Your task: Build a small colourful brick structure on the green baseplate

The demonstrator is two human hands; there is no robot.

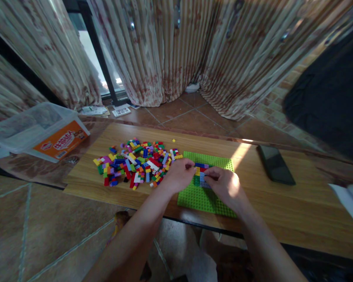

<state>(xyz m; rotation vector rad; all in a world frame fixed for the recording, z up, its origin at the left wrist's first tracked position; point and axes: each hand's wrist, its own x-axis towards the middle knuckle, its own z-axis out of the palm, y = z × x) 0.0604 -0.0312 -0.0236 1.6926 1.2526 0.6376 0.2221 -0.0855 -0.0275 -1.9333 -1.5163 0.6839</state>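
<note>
A green studded baseplate [191, 199] lies on the wooden table, with a small block of blue, red, yellow, green and light blue building bricks [197, 176] on it. My left hand [181, 175] hovers over the plate's left edge, its fingers curled together at the left side of these bricks. Anything inside its pinch is hidden. From the right, my right hand [225, 184] reaches in, thumb and forefinger pinched at the right side of the bricks by a light blue one. Whatever it grips is too small and covered to make out.
A heap of loose colourful bricks [135, 164] spreads left of the plate. One yellow brick [173, 140] lies behind it. A black phone [275, 164] rests to the right, and white paper [348, 201] farther right. A clear plastic box [38, 129] stands at far left.
</note>
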